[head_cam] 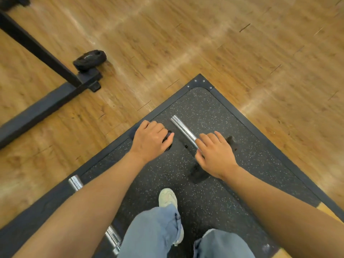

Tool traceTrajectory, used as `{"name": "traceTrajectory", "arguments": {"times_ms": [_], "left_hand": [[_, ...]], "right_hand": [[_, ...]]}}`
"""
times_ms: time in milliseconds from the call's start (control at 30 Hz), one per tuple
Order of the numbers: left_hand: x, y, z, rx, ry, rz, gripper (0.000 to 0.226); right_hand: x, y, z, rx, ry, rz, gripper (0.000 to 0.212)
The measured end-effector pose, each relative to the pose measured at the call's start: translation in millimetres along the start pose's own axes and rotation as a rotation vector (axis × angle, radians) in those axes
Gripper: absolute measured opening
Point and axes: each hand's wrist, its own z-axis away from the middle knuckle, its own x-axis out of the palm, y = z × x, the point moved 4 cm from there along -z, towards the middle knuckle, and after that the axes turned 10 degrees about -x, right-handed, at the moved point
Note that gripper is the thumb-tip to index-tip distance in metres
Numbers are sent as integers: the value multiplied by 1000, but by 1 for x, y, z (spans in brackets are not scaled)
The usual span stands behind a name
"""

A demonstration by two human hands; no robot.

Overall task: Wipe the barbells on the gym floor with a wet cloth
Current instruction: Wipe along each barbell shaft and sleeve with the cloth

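Left hand [150, 137] curled around something dark, possibly the cloth; right hand [216, 152] gripping chrome barbell [183, 130] end over speckled mat [214, 192].

A wood-plank floor [204, 38] fills most of the view. On it lies a black speckled rubber platform [232, 138] with a dark frame and a bolted corner plate pointing away from the person. A chrome barbell sleeve [183, 130] lies on the platform near that corner. A second chrome barbell [75, 183] lies across the platform's left edge. One pale sneaker [167, 199] stands on the rubber. To the left, a black steel rack base [42, 107] sits on the wood, with a small black weight plate [90, 59] lying beside its upright.
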Motion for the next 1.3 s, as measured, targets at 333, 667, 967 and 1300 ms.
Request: {"name": "traceTrajectory", "arguments": {"times_ms": [333, 667, 967, 1300], "left_hand": [[-124, -60, 10, -151, -6, -66, 38], [-201, -125, 37, -290, 58, -140, 34], [-237, -148, 88, -502, 74, -232, 31], [-246, -168, 149, -866, 12, -418, 34]], "right_hand": [[-99, -78, -72, -253, 46, -19, 37], [-147, -154, -153, -452, -26, 4, 43], [-143, -211, -193, -702, -54, -18, 45], [-120, -264, -244, -1024, -120, -5, 46]]}}
